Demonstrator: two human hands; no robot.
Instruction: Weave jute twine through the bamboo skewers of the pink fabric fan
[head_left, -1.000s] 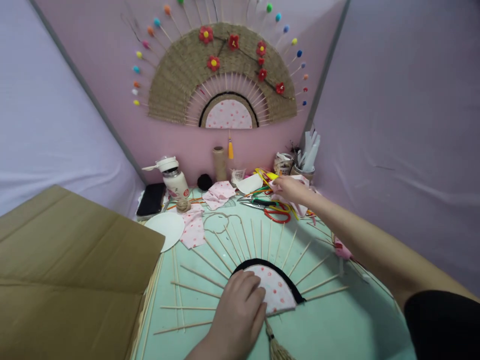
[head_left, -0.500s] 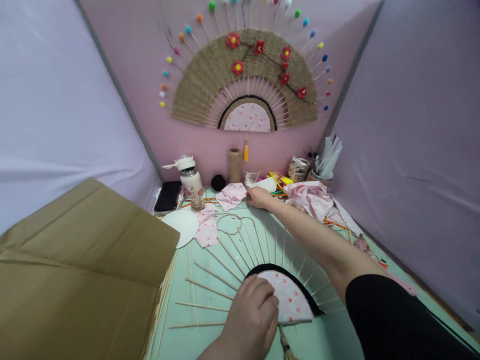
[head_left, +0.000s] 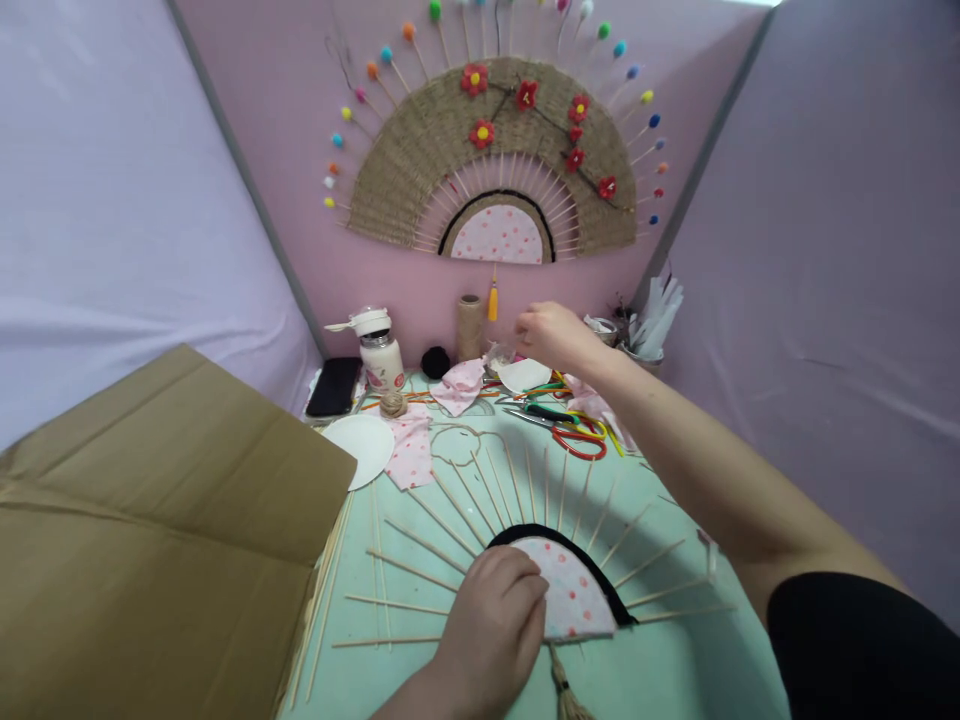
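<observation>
An unfinished fan lies on the table, with a half-round pink dotted cloth centre, a black rim and thin wooden sticks spreading outward. My left hand is closed over the left part of its cloth centre, fingers curled; the fingertips' underside is hidden. A straw-coloured tassel hangs below the fan's straight edge. My right hand is raised over the back of the table, above a white paper piece. Its fingers are bent together, and anything between them is hidden.
Red-handled scissors and pliers lie behind the fan. A white bottle, phone, twine ball and cardboard tube stand at the back. Cardboard covers the left. A finished fan hangs on the wall.
My right hand has risen from beside the pink cloth and moved right. The scissors and pliers now show, and the crumpled cloth at right is mostly hidden by my arm. My left hand stays on the fan.
</observation>
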